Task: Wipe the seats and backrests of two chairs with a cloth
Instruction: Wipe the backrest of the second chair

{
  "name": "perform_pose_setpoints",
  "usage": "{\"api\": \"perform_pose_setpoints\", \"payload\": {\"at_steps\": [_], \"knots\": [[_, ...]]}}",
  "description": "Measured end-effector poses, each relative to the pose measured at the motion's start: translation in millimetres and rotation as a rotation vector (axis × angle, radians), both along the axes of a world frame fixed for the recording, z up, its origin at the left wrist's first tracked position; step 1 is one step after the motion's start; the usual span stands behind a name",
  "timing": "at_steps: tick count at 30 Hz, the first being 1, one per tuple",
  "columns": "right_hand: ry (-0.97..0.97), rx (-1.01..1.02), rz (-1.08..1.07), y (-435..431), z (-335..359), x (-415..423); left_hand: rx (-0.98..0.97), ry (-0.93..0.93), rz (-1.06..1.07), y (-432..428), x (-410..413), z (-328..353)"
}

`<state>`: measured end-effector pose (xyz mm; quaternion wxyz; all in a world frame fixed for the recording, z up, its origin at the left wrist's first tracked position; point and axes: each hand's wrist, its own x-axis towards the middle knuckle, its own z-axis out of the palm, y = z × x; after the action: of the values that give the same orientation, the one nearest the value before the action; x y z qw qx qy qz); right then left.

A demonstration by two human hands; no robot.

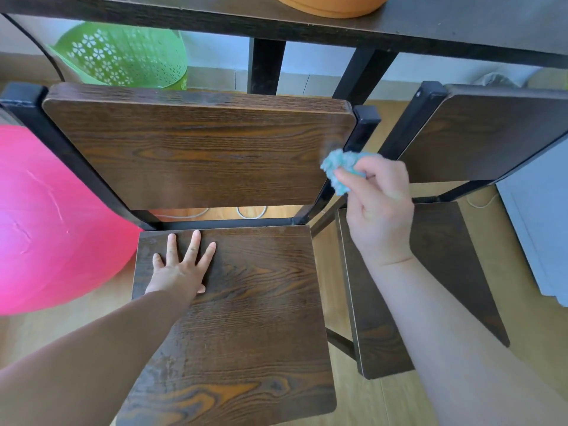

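Note:
Two dark wood-grain chairs with black metal frames stand side by side. The near chair has its backrest [196, 149] upright and its seat [246, 318] below me. My left hand [181, 265] rests flat on the rear left of that seat, fingers spread. My right hand [378, 204] pinches a crumpled light-blue cloth [341, 167] in the air by the backrest's right edge. I cannot tell whether the cloth touches the wood. The second chair's backrest [491, 136] and seat [445, 256] are to the right, partly hidden by my right arm.
A dark table [461, 26] runs across the top with an orange bowl [332, 4] on it. A green perforated basket [123, 56] sits behind the near chair. A large pink ball [55, 216] lies at the left. A grey cabinet [541, 226] stands at the right on the wood floor.

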<state>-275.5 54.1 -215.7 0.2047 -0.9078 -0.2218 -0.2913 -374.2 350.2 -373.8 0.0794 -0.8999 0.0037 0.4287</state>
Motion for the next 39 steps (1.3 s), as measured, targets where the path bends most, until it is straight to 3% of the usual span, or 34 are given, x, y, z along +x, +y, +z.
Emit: {"api": "perform_pose_setpoints", "payload": {"at_steps": [6,10,14,18,24,30,39], "knots": [[0.315,0.013,-0.076,-3.5,-74.2,-24.3,-0.013,-0.027,-0.008,1.2,-3.9,-3.4],[0.664,0.278,-0.308,6.4,-111.7,-28.5,-0.002,-0.016,-0.013,-0.3,-2.8,-5.6],[0.835,0.474,-0.452,15.9,-144.8,-23.0,0.0,-0.02,-0.025,-1.0,-2.4,-6.6],[0.872,0.446,-0.507,23.1,-166.6,-26.5,0.002,-0.03,-0.029,-1.0,-3.7,-6.5],[0.697,0.155,-0.411,26.9,-178.2,-29.0,-0.001,-0.032,-0.04,-3.0,-3.5,-3.9],[0.793,-0.066,-0.467,34.8,-166.9,-29.1,-0.02,-0.024,-0.026,-3.0,-1.8,-0.1],[0.867,-0.125,-0.392,55.1,-158.3,-61.1,-0.061,-0.055,-0.018,2.8,-3.7,1.3]]}}
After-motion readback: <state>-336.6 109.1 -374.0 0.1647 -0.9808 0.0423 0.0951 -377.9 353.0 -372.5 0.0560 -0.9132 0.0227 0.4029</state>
